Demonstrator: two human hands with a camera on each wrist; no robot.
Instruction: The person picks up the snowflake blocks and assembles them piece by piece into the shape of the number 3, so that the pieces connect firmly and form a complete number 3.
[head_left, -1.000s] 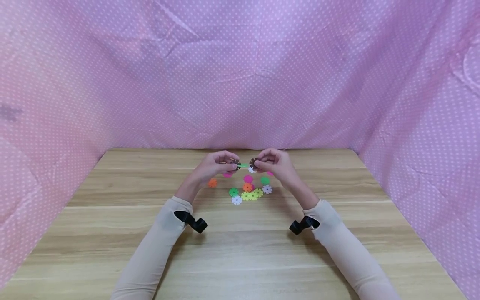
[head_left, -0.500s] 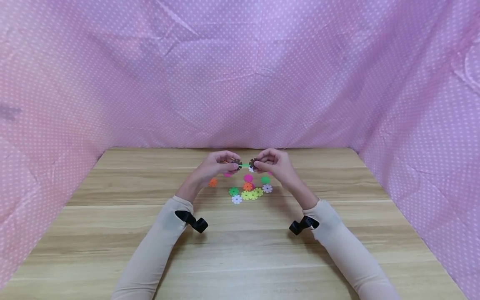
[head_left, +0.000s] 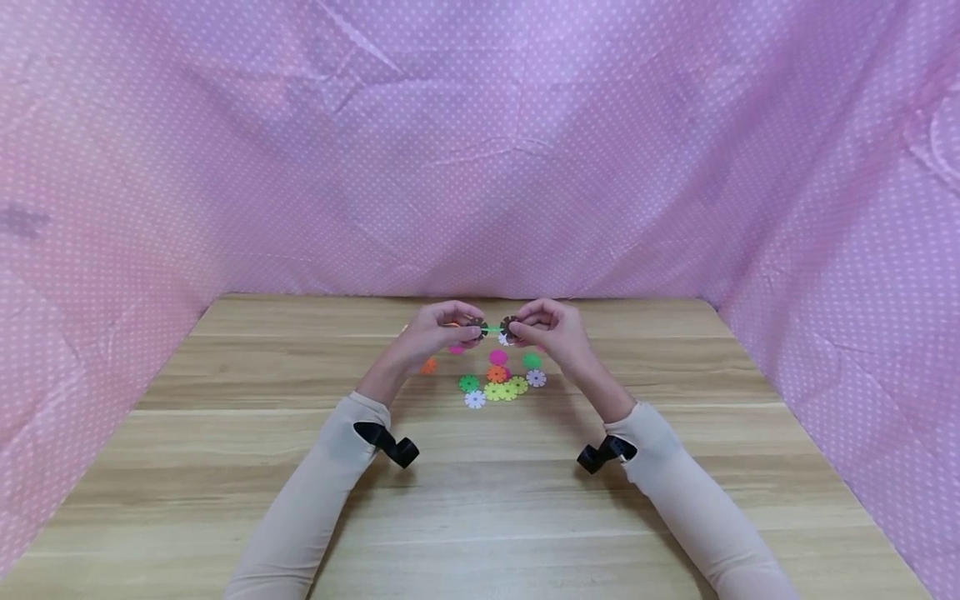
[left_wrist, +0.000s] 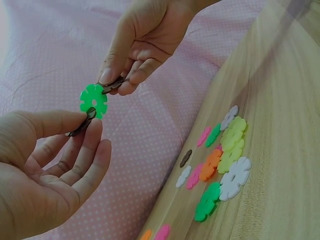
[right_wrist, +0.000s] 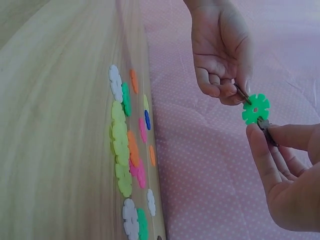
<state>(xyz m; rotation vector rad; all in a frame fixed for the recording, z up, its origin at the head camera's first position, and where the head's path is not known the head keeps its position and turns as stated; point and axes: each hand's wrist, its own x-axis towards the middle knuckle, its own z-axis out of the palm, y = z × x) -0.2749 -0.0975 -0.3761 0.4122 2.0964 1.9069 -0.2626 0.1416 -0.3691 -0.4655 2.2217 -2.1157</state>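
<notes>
A green notched snowflake disc (left_wrist: 93, 101) stands on edge between two dark brown snowflake discs, both slotted into its rim at opposite sides. My left hand (head_left: 438, 333) pinches one brown disc (left_wrist: 82, 124) between thumb and fingers. Opposite it, my right hand (head_left: 553, 332) pinches the other brown disc (right_wrist: 266, 131), thumb on the near side. The joined discs are up off the table, in front of the pink cloth in both wrist views. Part of each brown disc is hidden by fingers.
Several loose discs lie on the wooden table (head_left: 480, 517) below the hands: an orange disc (head_left: 497, 374), yellow discs (head_left: 495, 392), a white disc (head_left: 475, 399), a green disc (head_left: 532, 361), and some pink ones. A pink dotted cloth (head_left: 480, 167) surrounds the table's back and sides.
My left hand has shifted slightly right, bringing its brown disc a little closer to the right hand's. The right hand has hardly moved, and the loose discs lie as before.
</notes>
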